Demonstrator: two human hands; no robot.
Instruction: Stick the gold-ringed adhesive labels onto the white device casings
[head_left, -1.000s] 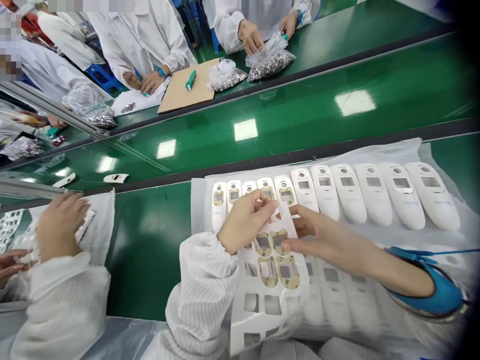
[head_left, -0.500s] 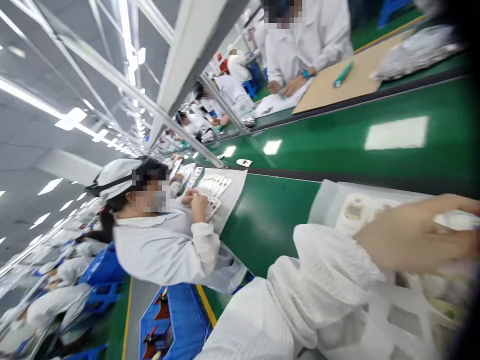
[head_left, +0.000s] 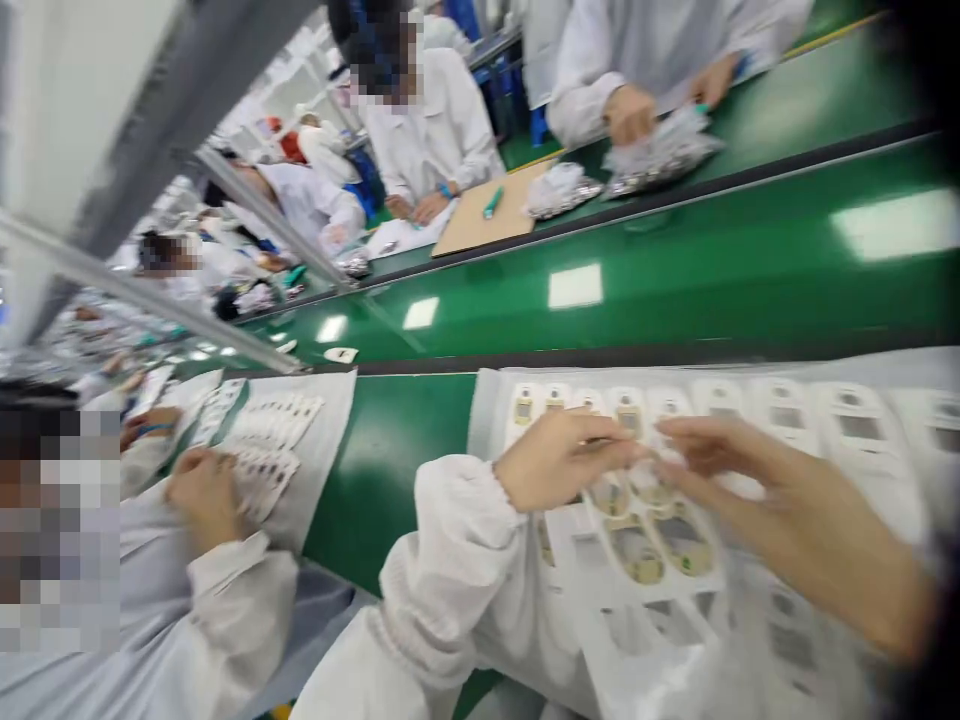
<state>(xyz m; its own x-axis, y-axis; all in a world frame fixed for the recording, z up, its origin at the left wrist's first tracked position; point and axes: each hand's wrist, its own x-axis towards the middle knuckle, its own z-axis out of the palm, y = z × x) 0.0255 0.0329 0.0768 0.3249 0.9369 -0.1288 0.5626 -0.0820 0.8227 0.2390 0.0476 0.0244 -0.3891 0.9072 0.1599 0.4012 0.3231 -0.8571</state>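
Observation:
Over the near bench, my left hand (head_left: pixel 566 458) comes in from the lower left with thumb and fingers pinched together. My right hand (head_left: pixel 780 500), blurred, reaches in from the right, its fingertips close to those of the left. Something small and whitish shows between the fingertips, too smeared to name. Below both hands lie rows of white oval plastic casings (head_left: pixel 857 425) with rectangular windows. Several yellowish-rimmed pieces with clear windows (head_left: pixel 681 540) are under my hands. A white sheet (head_left: pixel 491 400) lies beneath the casings.
On the left a co-worker's hand (head_left: pixel 206 495) is over similar white parts (head_left: pixel 274 420) on another sheet. A green conveyor belt (head_left: pixel 480 300) runs behind the bench, carrying one white part (head_left: pixel 341 355). Across it are co-workers, a cardboard sheet (head_left: pixel 469 225) and bags of shiny parts (head_left: pixel 660 155).
The view has swung to the right and down, bringing the rows of casings into full sight. Both my hands now show with fingertips close together; before, a blurred hand was at the right edge.

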